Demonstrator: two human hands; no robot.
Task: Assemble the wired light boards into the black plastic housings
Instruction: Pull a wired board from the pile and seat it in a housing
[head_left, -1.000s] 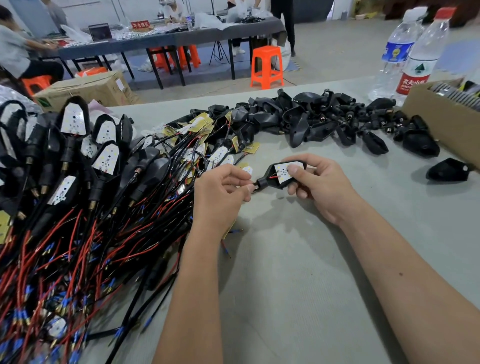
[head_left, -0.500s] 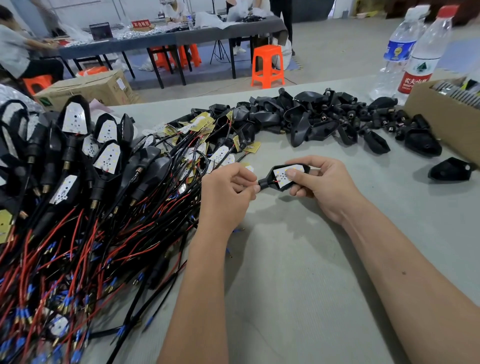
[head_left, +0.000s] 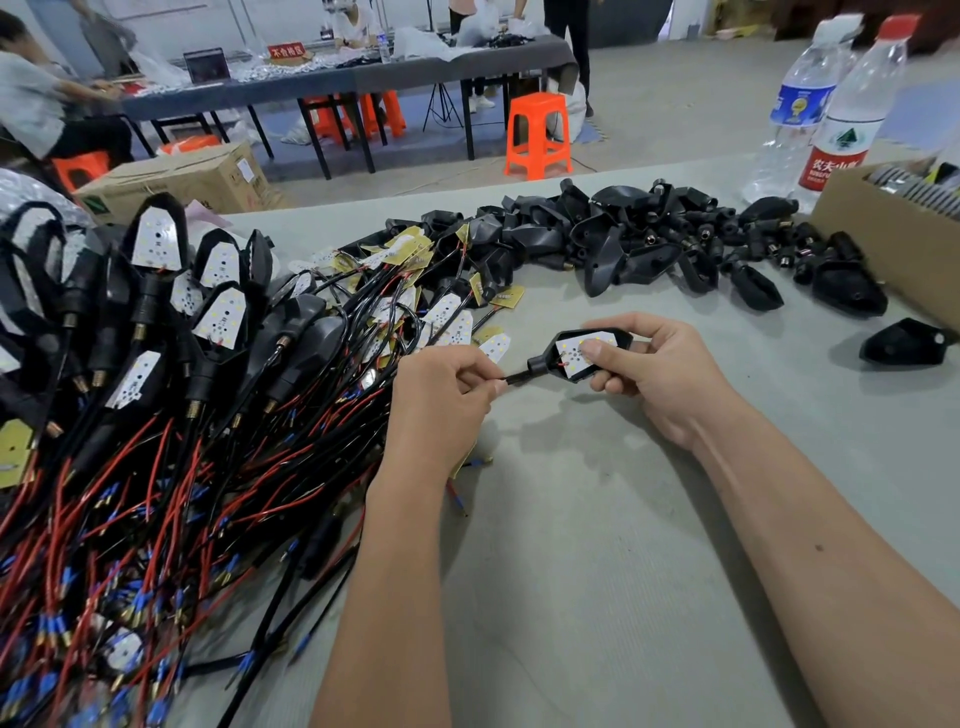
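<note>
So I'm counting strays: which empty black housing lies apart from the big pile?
The lone housing by the table's right edge, below the cardboard box. It lies alone; the others are heaped in the pile.

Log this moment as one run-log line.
left hand: pinches black wire | right hand: holds black plastic housing, thumb on white light board | board: seated in housing

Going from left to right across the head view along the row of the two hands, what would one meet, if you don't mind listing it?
Finished wired assemblies → left hand → black housing with its light board → right hand → lone black housing.
</note>
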